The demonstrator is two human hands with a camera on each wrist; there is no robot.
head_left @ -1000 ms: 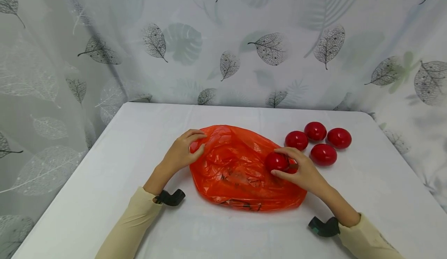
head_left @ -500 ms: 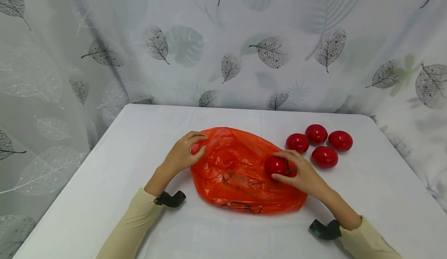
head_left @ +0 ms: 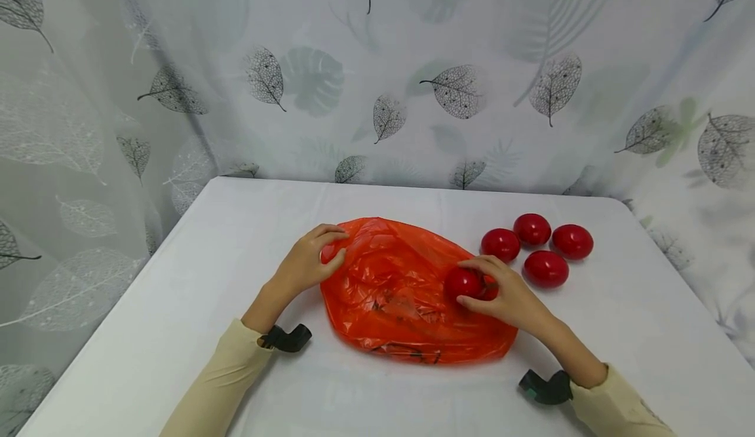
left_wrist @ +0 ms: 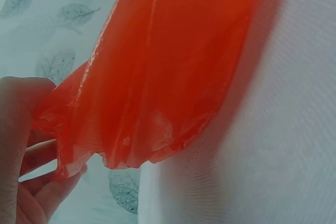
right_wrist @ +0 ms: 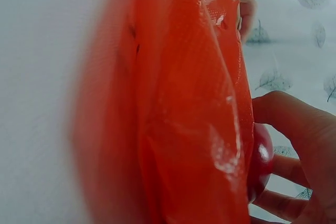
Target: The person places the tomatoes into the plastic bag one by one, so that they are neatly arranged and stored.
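Observation:
An orange-red plastic bag (head_left: 407, 306) lies spread and crumpled on the white table. At its left edge my left hand (head_left: 305, 260) grips the plastic between thumb and fingers; the left wrist view shows the gathered bag film (left_wrist: 147, 77) in that grasp. My right hand (head_left: 504, 289) holds a glossy dark red, rounded fruit-like ball (head_left: 462, 284) over the bag's right side. In the right wrist view the ball (right_wrist: 261, 161) sits between thumb and fingers, partly hidden behind the raised plastic (right_wrist: 189, 103).
Several similar glossy red balls (head_left: 546, 268) stand in a cluster right of the bag, just beyond my right hand. The white table (head_left: 283, 208) ends at a back edge before a leaf-patterned curtain (head_left: 383, 50). Black wrist-worn pieces (head_left: 289, 339) sit under both wrists.
My right hand and the ball have shifted very slightly left over the bag. The left hand keeps its place on the bag edge; the whole view has tilted a little.

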